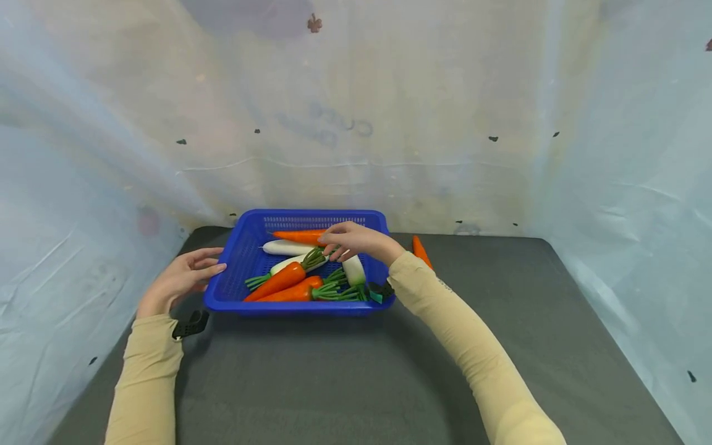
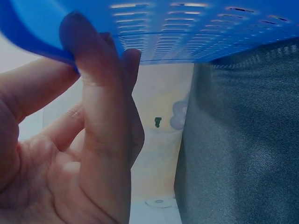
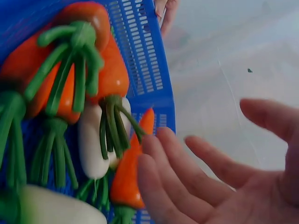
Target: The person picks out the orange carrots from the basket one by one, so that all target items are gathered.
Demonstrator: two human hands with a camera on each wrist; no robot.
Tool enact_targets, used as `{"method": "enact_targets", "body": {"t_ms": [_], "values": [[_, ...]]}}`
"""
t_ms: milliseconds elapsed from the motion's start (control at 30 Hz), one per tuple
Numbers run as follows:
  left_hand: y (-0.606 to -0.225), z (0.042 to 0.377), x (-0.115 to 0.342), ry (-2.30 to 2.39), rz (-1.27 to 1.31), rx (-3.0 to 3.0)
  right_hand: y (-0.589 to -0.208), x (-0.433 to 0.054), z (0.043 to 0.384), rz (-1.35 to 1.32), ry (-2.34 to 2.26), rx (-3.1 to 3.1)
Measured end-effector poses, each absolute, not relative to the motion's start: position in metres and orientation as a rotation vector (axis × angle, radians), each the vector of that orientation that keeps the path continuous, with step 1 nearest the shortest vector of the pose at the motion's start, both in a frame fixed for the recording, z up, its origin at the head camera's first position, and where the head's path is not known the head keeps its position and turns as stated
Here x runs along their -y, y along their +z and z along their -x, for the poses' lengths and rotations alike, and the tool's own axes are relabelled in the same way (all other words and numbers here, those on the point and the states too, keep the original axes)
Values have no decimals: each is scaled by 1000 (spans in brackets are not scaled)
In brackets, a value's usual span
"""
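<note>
A blue plastic basket [image 1: 300, 307] holds several carrots [image 1: 283, 281] with green stems and several white radishes [image 1: 286, 248]. At its left side my left hand [image 1: 183, 278] pinches the rim; the left wrist view shows the thumb and a finger [image 2: 100, 102] at the rim's edge. My right hand [image 1: 358, 240] hovers over the right half of the basket, with nothing held. Its fingers [image 3: 175, 172] are spread and loosely bent in the right wrist view, near an orange carrot [image 3: 128, 179] at the far side. The sleeve and wrist hide part of the basket's right end.
Another carrot [image 1: 421, 251] lies on the dark grey table [image 1: 311, 383], right of the basket and partly behind the right forearm. Pale plastic sheeting [image 1: 423, 117] hangs behind the table and along both sides. Black bands sit on both wrists.
</note>
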State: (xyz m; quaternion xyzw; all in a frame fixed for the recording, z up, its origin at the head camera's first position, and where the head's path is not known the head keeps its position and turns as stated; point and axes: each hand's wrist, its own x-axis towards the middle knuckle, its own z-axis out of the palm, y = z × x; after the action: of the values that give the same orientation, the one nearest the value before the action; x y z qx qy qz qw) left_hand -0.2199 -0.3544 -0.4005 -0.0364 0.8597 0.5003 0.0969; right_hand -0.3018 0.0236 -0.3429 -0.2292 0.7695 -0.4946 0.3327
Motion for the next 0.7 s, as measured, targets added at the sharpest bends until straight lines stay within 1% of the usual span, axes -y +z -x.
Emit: {"method": "enact_targets", "body": {"t_ms": [300, 700], "values": [[-402, 224, 351, 1503, 99, -2549, -346, -4, 291, 713, -1082, -1918], [-400, 223, 350, 1504, 92, -2536, -345, 8, 286, 714, -937, -1915]]}}
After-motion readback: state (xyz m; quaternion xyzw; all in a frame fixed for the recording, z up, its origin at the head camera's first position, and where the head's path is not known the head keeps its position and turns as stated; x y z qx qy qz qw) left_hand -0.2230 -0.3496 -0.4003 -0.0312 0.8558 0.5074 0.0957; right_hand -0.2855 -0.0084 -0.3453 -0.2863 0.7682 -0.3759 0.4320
